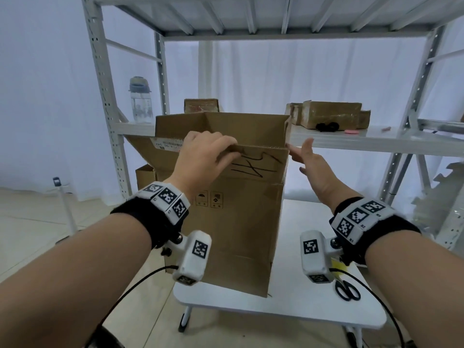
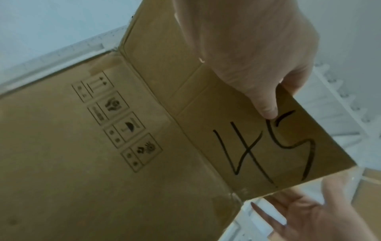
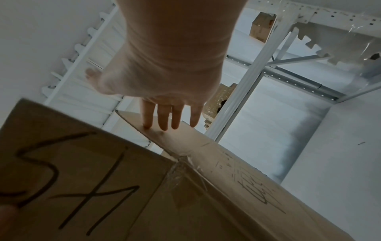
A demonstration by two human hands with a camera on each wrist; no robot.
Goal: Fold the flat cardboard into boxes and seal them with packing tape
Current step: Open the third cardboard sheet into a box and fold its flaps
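A tall brown cardboard box [image 1: 238, 234] stands upright on the small white table [image 1: 288, 305] with its top flaps up. My left hand [image 1: 216, 149] grips the near top flap [image 1: 258, 163], marked "45" in black. The fingers curl over its upper edge and the thumb [image 2: 266, 104] presses its outer face. My right hand [image 1: 306, 156] is open with straight fingers [image 3: 164, 120] that touch the right side flap [image 3: 164, 135] near the box's top right corner. Old clear tape shows on that corner in the right wrist view. The box's inside is hidden.
Black scissors [image 1: 347, 290] lie on the table at the right. Behind stands a white metal rack [image 1: 351, 139] with taped boxes [image 1: 329, 114] and a water bottle [image 1: 141, 101] on its shelf. More cardboard [image 1: 144, 177] leans behind the box at the left.
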